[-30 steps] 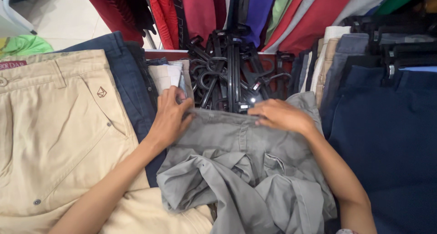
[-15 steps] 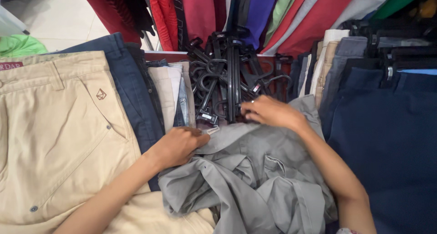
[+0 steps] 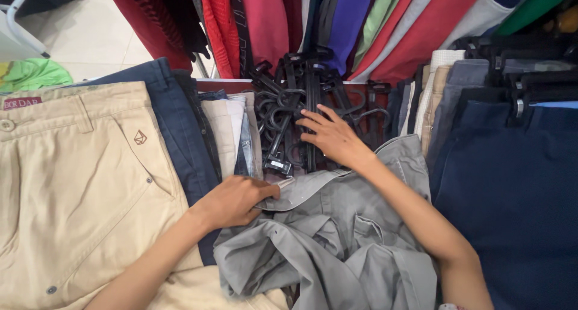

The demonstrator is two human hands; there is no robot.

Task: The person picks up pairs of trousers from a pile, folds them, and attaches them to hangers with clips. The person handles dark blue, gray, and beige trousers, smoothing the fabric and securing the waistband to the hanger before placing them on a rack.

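Note:
A crumpled pair of grey trousers [image 3: 337, 244] lies in front of me on a stack of clothes. My left hand [image 3: 235, 198] pinches the grey waistband at its left end. My right hand [image 3: 331, 135] reaches past the trousers, fingers spread, onto a heap of black plastic hangers [image 3: 289, 105]. Whether those fingers grip a hanger I cannot tell.
Beige trousers [image 3: 78, 183] lie flat at the left, with navy trousers [image 3: 174, 129] and folded pale garments [image 3: 232, 135] beside them. Dark navy trousers on hangers [image 3: 512, 189] fill the right. Red, pink, purple and green clothes [image 3: 337, 21] hang at the back. Pale floor [image 3: 84, 39] shows at top left.
My left hand slid down and toward me, taking hold of the waistband's left end. My right hand left the grey trousers and moved up onto the black hangers.

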